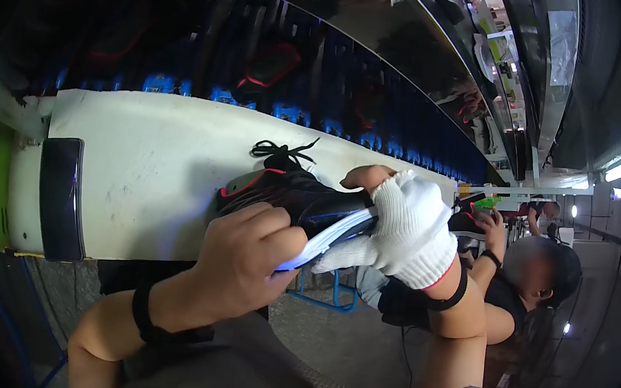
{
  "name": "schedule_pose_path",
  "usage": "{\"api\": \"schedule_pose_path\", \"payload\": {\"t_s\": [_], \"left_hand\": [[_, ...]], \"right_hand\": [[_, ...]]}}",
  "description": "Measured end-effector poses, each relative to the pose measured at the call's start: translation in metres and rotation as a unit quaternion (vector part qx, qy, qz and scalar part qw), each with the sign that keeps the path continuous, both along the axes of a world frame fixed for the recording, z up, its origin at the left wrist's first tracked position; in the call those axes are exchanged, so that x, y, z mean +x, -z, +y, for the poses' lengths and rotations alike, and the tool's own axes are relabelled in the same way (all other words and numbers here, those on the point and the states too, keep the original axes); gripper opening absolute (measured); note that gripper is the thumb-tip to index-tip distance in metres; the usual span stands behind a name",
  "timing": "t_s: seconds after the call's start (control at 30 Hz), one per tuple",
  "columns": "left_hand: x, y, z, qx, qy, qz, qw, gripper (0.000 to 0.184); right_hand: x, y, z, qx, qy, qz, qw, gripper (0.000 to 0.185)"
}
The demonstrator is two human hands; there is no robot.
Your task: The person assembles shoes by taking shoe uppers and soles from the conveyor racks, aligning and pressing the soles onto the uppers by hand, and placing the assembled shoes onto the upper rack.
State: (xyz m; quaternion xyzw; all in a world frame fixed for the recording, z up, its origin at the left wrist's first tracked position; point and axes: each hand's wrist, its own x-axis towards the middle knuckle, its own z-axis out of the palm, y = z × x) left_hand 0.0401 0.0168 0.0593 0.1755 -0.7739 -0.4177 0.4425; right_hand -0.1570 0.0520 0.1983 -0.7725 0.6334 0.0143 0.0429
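Observation:
A black shoe with red trim, black laces and a whitish sole is tilted on its side above the white worktop. My bare left hand is closed at the shoe's near side, its fingers curled by the sole's edge. On my right hand is a white knit glove that leaves a bare fingertip showing. It wraps around the other end of the shoe, with fingers over the top and thumb below the sole. Part of the upper is hidden behind my hands.
A dark flat slab like a phone lies at the left end of the white worktop. Behind it runs a dark rack with blue lower parts, where another red-trimmed shoe sits. On the right, a co-worker handles a shoe.

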Motion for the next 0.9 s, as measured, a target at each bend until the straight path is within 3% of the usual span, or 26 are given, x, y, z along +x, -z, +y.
{"api": "schedule_pose_path", "payload": {"t_s": [0.03,0.1,0.17,0.27,0.43,0.6,0.67,0.8,0.87,0.9], "left_hand": [[0.002,0.004,-0.001,0.004,-0.002,0.001,1.000,0.033],[0.007,0.014,-0.008,-0.119,0.041,0.033,0.991,0.034],[0.006,0.020,-0.012,-0.129,0.028,0.060,0.989,0.036],[0.006,0.034,-0.014,-0.065,0.004,0.064,0.996,0.039],[0.007,0.048,-0.008,0.078,-0.046,0.034,0.995,0.057],[0.018,0.055,-0.002,0.082,-0.103,-0.038,0.991,0.062],[0.023,0.055,-0.013,0.120,-0.005,-0.068,0.990,0.064],[0.021,0.054,-0.024,0.157,0.051,-0.135,0.977,0.061],[0.010,0.057,-0.025,-0.006,-0.094,-0.041,0.995,0.074],[0.005,0.061,-0.022,-0.007,-0.088,-0.039,0.995,0.074]], "right_hand": [[0.000,-0.001,-0.005,0.005,-0.006,-0.006,1.000,0.090],[-0.001,-0.003,-0.012,0.040,-0.038,-0.012,0.998,0.087],[-0.002,-0.002,-0.019,0.043,-0.077,-0.027,0.996,0.082],[-0.002,0.008,-0.029,-0.064,-0.193,-0.042,0.978,0.068],[-0.002,0.010,-0.031,-0.083,-0.219,-0.009,0.972,0.066],[0.006,0.012,-0.023,-0.079,-0.192,-0.005,0.978,0.064],[0.007,0.012,-0.018,-0.073,-0.195,-0.008,0.978,0.062],[-0.008,0.023,-0.009,-0.063,-0.188,-0.046,0.979,0.061],[-0.010,0.026,-0.003,-0.068,-0.184,-0.061,0.979,0.062],[-0.015,0.030,0.002,-0.069,-0.179,-0.059,0.980,0.062]]}}
